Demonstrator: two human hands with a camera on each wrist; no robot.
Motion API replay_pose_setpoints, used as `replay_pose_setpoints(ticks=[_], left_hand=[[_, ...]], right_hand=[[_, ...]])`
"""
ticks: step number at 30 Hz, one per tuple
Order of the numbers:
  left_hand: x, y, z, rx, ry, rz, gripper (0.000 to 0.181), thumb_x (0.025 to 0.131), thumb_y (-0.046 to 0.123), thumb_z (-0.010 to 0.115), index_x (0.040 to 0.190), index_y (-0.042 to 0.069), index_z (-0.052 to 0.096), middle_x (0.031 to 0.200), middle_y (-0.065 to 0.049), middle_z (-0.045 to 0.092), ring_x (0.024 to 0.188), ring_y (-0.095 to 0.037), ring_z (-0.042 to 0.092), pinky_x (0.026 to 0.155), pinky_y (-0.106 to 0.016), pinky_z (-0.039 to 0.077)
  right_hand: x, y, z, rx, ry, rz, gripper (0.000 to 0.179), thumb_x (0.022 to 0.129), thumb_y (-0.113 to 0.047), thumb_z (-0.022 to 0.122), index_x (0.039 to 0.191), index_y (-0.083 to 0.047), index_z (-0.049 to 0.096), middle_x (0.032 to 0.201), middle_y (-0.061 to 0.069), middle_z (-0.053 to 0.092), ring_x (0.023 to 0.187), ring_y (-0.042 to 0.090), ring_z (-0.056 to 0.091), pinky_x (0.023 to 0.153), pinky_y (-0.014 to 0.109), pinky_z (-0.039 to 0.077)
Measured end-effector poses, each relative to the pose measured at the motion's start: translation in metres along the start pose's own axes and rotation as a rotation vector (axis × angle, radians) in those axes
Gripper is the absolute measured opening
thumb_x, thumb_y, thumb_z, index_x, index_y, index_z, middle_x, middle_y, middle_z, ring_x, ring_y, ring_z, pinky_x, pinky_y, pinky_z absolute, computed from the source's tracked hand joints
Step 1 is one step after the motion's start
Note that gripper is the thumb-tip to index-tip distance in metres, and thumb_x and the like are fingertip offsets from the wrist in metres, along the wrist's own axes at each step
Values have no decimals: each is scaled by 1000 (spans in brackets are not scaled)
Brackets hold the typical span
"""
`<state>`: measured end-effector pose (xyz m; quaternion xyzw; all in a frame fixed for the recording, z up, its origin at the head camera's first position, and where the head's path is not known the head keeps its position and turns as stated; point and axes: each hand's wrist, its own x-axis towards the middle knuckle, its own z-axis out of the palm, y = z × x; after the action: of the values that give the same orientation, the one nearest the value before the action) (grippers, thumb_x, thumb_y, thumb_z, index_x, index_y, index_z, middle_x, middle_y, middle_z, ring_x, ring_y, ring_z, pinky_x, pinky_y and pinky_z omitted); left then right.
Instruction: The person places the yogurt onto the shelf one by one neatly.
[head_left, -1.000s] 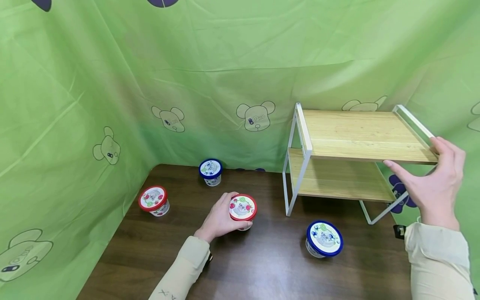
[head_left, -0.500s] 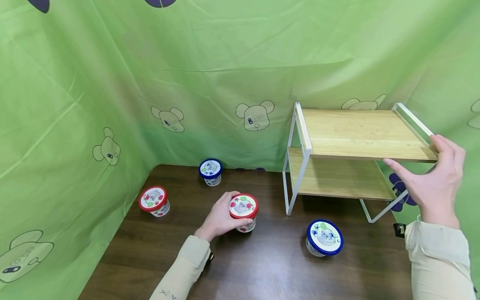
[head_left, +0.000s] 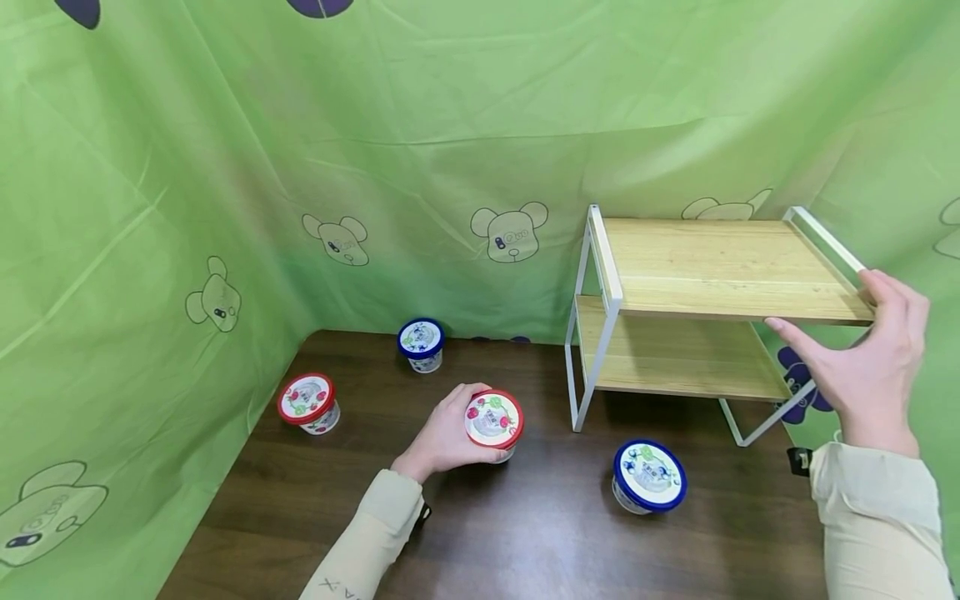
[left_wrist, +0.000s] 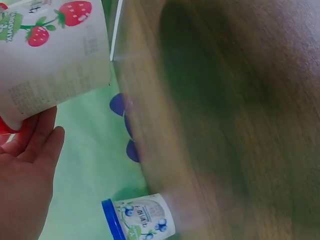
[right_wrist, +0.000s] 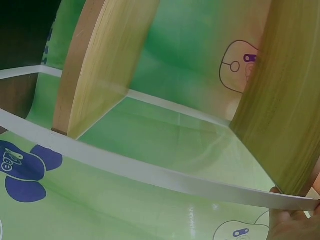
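In the head view my left hand [head_left: 448, 433] grips a strawberry yogurt cup [head_left: 493, 419] with a red lid, near the middle of the brown table. The left wrist view shows the same strawberry yogurt cup [left_wrist: 55, 60] raised off the tabletop, with my left fingers [left_wrist: 42, 135] against its lid end. My right hand [head_left: 873, 367] holds the front right corner of a two-tier shelf [head_left: 735, 267], fingers at the white frame and thumb by the board's front edge. In the right wrist view the right hand [right_wrist: 295, 222] shows only in part, at the frame's corner.
A blue-lidded blueberry cup [head_left: 649, 477] stands before the shelf. Another blue-lidded cup [head_left: 422, 343] is by the back curtain, and a second red-lidded cup [head_left: 308, 402] sits at the left. Green curtain [head_left: 420, 167] encloses the table [head_left: 300, 517] behind and at both sides.
My left hand has shifted slightly right with the strawberry yogurt cup, whose tilt has changed a little. The right hand and the shelf look nearly unmoved.
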<state>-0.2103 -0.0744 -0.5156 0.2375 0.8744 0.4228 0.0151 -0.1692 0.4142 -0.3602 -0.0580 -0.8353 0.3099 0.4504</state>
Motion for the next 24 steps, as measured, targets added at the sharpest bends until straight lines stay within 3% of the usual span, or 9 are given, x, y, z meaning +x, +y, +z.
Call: replay_pose_setpoints(ticks=[10,24], left_hand=[[2,17,-2,-14,-39,40,95,64,52,94,141,25,46,122,13,52,109,-10,53,90,-35,53],[5,34,0,-8,-51,160,96,63,54,93,142,26,45,120,14,51,108,-8,51,89,-31,52]], right_hand=[[0,1,0,4,0,4,91,64,-22,95,145,-12,55,140,-26,37,135,13,37,106,23,27],[-1,0,0,12,-4,16,91,64,-19,95,146,-16,54,141,-24,37,134,13,36,107,23,26]])
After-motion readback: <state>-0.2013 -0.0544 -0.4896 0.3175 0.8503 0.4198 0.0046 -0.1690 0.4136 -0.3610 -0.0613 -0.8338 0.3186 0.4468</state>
